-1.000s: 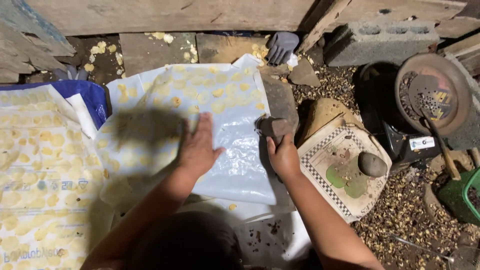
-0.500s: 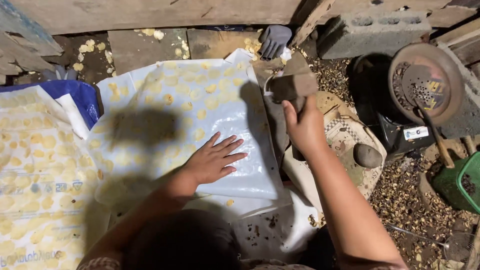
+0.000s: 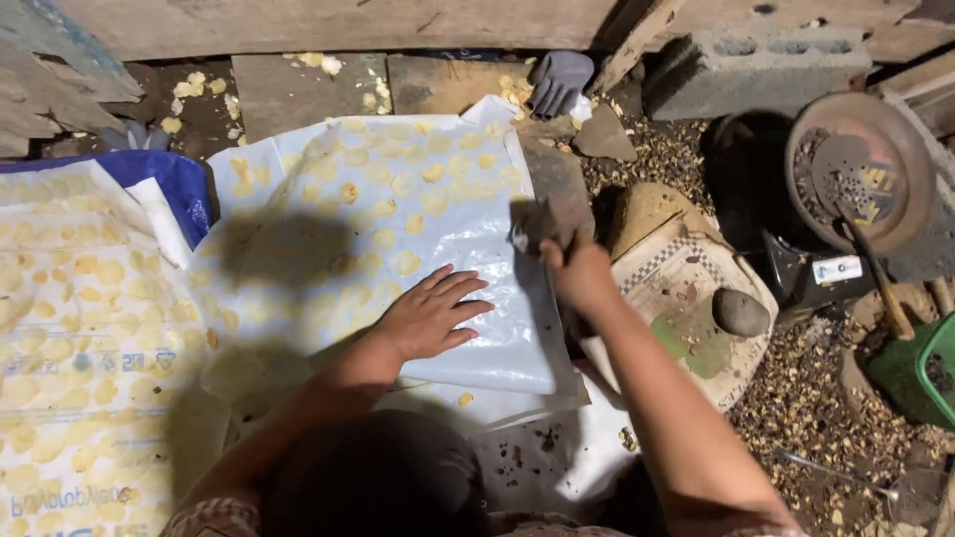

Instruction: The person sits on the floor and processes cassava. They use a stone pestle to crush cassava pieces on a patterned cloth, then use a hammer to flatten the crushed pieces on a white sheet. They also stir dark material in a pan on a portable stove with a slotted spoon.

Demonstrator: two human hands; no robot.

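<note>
My left hand [image 3: 430,316] lies open, flat on the white plastic sheet [image 3: 398,199]; my right hand [image 3: 577,270] grips a brown stone block [image 3: 557,217] at its right edge.

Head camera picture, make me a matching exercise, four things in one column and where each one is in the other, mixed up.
Things:
1. left hand
2. right hand
3. grey glove
4. round stone

Places:
A. on the checkered mat at the right
B. flat on the clear plastic sheet
C. by the wooden board at the top
D. gripping a stone block at the sheet's right edge

Pairs: 1-B, 2-D, 3-C, 4-A
</note>
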